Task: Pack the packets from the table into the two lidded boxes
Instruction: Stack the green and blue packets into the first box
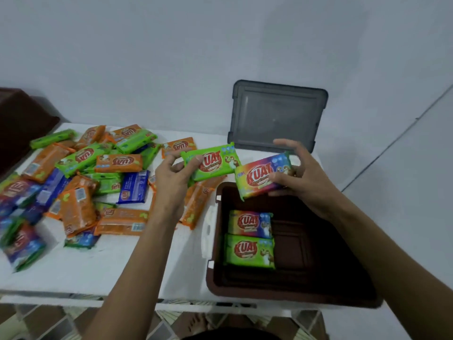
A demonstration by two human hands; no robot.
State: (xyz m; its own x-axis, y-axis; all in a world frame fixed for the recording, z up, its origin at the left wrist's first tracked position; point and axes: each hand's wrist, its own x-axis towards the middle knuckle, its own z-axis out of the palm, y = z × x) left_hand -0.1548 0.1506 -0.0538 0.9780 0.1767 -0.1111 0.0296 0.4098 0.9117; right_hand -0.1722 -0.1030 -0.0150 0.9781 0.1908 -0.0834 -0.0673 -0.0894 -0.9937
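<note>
Holds two packets at once, both near the far-left corner of the brown box (215, 278). Pinches the green packet (213, 163) at its left end between thumb and curled fingers of the left hand (171, 175) — just outside the far-left corner of the box, above the table (98, 271). Grips the rainbow packet (262, 176) at its right end with the right hand (299, 173), thumb and lower fingers closed on it, index finger lifted free; directly above the far rim of the box.

Inside the box, against its left wall, two packets lying flat: a second rainbow packet (250, 223) farther, a second green packet (248, 251) nearer, long axes from left to right. To the right of them — bare floor, roughly half of the box.

Probably the rainbow packet first: nearer to the opening, long axis almost parallel to the packed ones, only a little tilted. Seems to need lowering past the far rim into the free right half. For the green packet, a short way over the left rim.

Behind the box, the grey lid (277, 116), upright against the wall. To the left of the box, a loose pile of packets (81, 173). Far to the left, a dark brown shape (22, 119); cannot tell if the second box.
</note>
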